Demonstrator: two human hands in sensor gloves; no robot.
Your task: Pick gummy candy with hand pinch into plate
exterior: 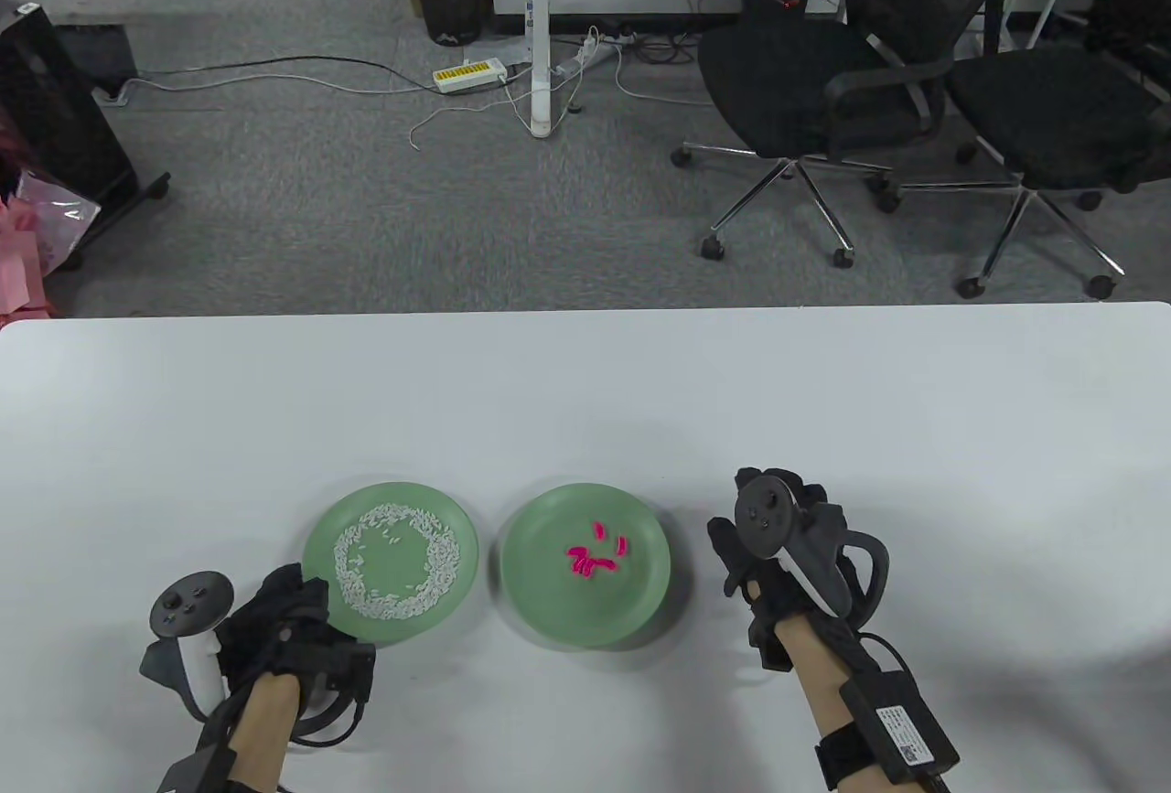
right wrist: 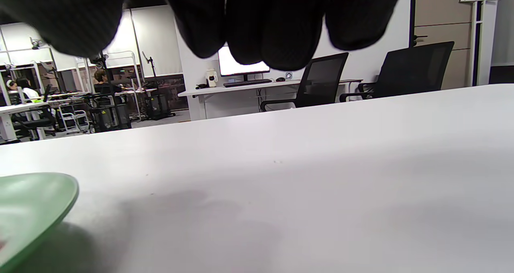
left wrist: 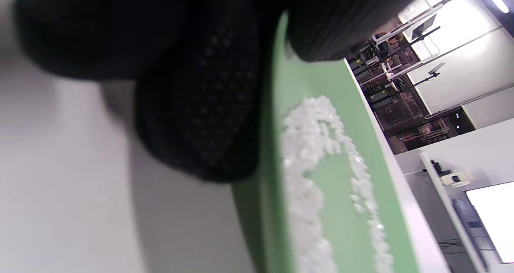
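Gummy candy (exterior: 596, 557): bright pink pieces, a small cluster lying loose near the middle of the right-hand green plate (exterior: 640, 596). No piece shows on the bare table (exterior: 585, 391), and none in either hand.

Listed left to right, table view:

- Left hand (exterior: 279, 624): black glove, tracker on its back, set at the near-left rim of the left green plate (exterior: 320, 537). The left wrist view shows fingers (left wrist: 200, 116) lying against that rim from outside and one part of the glove over its edge, so the hand appears to hold the plate; how tightly is hard to say, the view being blurred and close.
- Left green plate: carries white rice-like grains (exterior: 395, 560) laid in a ring.
- Right-hand green plate: just beside the first, apart from it by a thin strip of table; holds the pink cluster. Its edges look smeared in the table view.
- Right hand (exterior: 778, 541): just right of that plate, not touching it, fingers pointing away from the person. In the right wrist view the fingertips (right wrist: 277, 32) hang side by side over bare table, pinching nothing; the thumb's position cannot be told.

Progress, as judged: the visible candy already sits in a plate. If this plate is the goal, the picking looks finished or nearly so; if it is the source, no transfer has begun, and the ring-plate shows no pink at all.
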